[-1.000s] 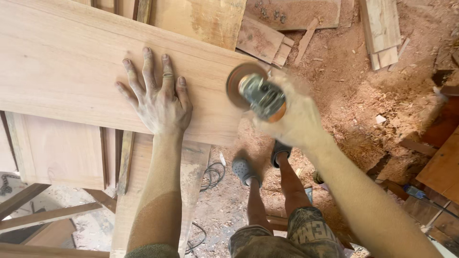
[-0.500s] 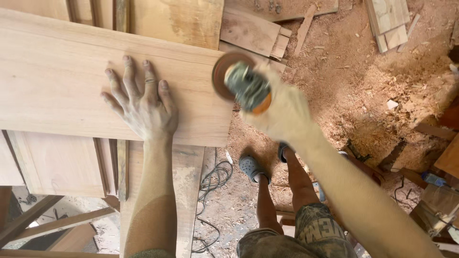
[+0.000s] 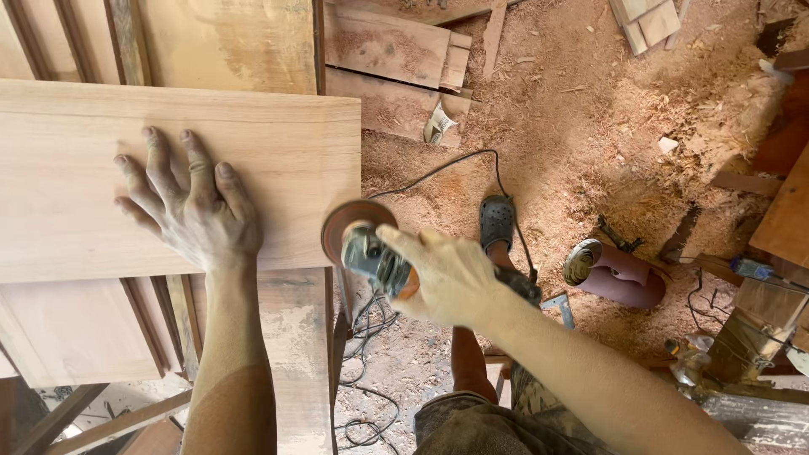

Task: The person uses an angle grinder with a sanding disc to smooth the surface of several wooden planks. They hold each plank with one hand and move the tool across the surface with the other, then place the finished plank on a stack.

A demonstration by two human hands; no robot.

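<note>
A wide pale wooden board point(image 3: 76, 109) lies flat across the left of the view. My left hand point(image 3: 194, 211) presses palm-down on it with fingers spread. My right hand point(image 3: 451, 274) grips a grey angle grinder point(image 3: 375, 257) whose round brown sanding disc point(image 3: 347, 225) meets the board's right edge near its lower corner. The grinder's black cord point(image 3: 447, 168) loops over the sawdust floor.
More planks and panels point(image 3: 388, 50) lie under and behind the board. Sawdust covers the floor point(image 3: 590, 109). My foot in a grey clog point(image 3: 497, 221) stands beside a roll of sandpaper point(image 3: 611, 270). Timber and tools crowd the right edge point(image 3: 784, 219).
The view has shifted, so the board's right end now shows. The grinder has slid down along that edge toward the lower corner. My left hand stays pressed on the board.
</note>
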